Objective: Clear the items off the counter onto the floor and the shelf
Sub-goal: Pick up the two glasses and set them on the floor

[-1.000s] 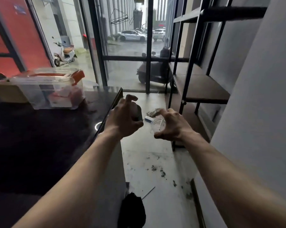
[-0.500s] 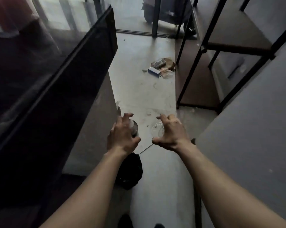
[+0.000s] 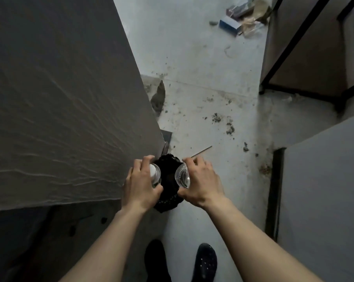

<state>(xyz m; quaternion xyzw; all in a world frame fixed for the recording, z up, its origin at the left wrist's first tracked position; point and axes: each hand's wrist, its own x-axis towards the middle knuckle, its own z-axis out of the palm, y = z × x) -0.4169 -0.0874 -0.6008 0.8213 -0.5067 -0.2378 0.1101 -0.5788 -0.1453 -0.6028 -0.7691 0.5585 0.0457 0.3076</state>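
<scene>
My left hand [image 3: 140, 185] grips a clear glass jar [image 3: 155, 174] with something white inside. My right hand [image 3: 200, 184] holds a clear ribbed glass cup [image 3: 182, 176] from above. Both hands are low over the pale concrete floor [image 3: 202, 78], right above a black crumpled bag [image 3: 168, 180] that lies beside the grey side panel of the counter [image 3: 60, 98]. The dark metal shelf [image 3: 306, 64] stands at the upper right, well apart from both hands.
A blue-and-white box [image 3: 229, 27] and crumpled wrappers [image 3: 251, 15] lie on the floor at the far end. A thin stick [image 3: 201, 151] lies just beyond my right hand. Dirt clumps [image 3: 230, 129] dot the floor. My two dark shoes [image 3: 205, 259] are below. A grey wall [image 3: 324, 180] stands on the right.
My view has tilted steeply down and both hands have dropped toward the floor with the jar and cup, now hovering over the black bag; the counter top is out of view.
</scene>
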